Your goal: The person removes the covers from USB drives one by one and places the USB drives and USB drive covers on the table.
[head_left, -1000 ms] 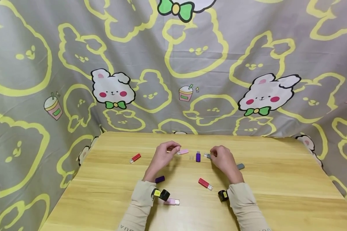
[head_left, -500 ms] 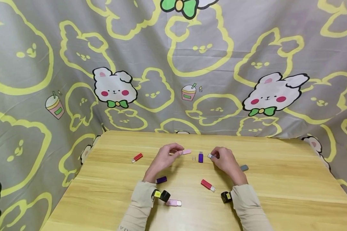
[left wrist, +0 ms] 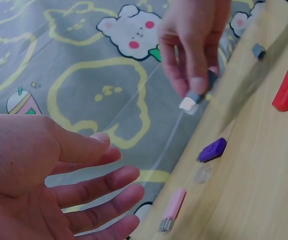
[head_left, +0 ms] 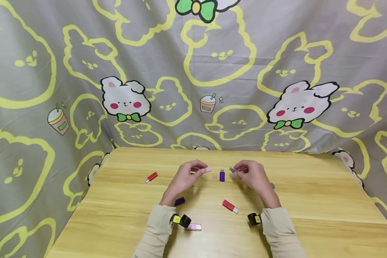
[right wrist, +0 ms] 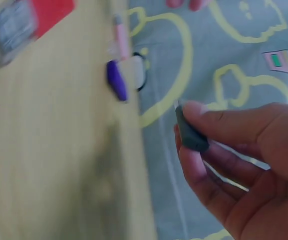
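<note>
My right hand [head_left: 254, 176] pinches a grey USB stick [right wrist: 191, 134] between thumb and fingers, held above the table with its metal plug outward. My left hand [left wrist: 79, 185] has loosely spread fingers and holds nothing. Near it, a pink USB stick [left wrist: 174, 204] lies on the table; in the head view the fingers overlap its plug end. Between the hands are a purple USB stick [head_left: 222, 176], plug pointing away from me, and a small clear cap [left wrist: 203, 173] beside it.
Around the wooden table [head_left: 116, 215] lie a red USB stick [head_left: 151, 177] at left, another red one [head_left: 230, 206] nearer me, a dark purple one [head_left: 180, 201] and a pink one [head_left: 194, 226] by the left forearm. A grey one [head_left: 272, 185] is partly behind the right wrist. A patterned curtain [head_left: 167, 136] hangs behind.
My right hand has raised the grey USB stick and turned its plug up. My left hand has shifted slightly right, covering more of the pink stick in the head view.
</note>
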Motion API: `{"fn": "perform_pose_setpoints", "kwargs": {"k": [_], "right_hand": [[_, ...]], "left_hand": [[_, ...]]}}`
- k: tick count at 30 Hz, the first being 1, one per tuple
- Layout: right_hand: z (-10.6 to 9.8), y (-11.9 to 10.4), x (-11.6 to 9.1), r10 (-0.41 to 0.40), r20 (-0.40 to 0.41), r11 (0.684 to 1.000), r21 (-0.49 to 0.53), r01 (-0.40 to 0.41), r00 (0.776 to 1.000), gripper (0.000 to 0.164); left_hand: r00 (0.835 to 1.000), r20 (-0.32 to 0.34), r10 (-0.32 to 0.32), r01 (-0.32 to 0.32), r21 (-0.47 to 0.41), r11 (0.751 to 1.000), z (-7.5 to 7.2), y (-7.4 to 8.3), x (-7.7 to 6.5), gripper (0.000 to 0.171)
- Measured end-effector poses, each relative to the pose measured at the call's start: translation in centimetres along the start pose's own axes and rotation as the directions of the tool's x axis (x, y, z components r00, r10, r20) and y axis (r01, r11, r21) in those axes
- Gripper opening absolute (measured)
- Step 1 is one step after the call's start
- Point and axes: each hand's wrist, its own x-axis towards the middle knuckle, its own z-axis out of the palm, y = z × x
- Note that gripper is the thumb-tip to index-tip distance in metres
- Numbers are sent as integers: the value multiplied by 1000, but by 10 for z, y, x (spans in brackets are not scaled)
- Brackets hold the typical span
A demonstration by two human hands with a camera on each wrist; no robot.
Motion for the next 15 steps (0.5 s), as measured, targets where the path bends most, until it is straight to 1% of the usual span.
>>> {"fn": "perform_pose_setpoints", "kwargs": {"k": [2, 6, 9, 11, 12, 15], "right_hand": [[-2, -5, 0, -41, -2, 999, 22, 41, 999, 12], [-6, -14, -2, -123, 24, 989, 91, 120, 992, 12], [-7, -20, -4, -153, 59, 979, 142, 143, 986, 13], [-7, -24, -6, -163, 68, 976, 156, 151, 984, 13], [-7, -25, -7, -168, 70, 975, 158, 155, 983, 13], [-8, -29, -8, -178, 72, 972, 166, 164, 981, 13]], "left_hand": [[1000, 2, 4, -4, -17, 1000, 1, 2, 1, 24], [998, 15, 61, -59, -98, 993, 4, 5, 4, 19], [995, 20, 99, -94, -175, 980, 10, 6, 4, 17], [994, 19, 104, -97, -219, 971, 14, 7, 4, 18], [995, 18, 100, -93, -244, 965, 15, 10, 3, 18], [996, 13, 90, -81, -316, 945, 14, 25, 0, 19]]}}
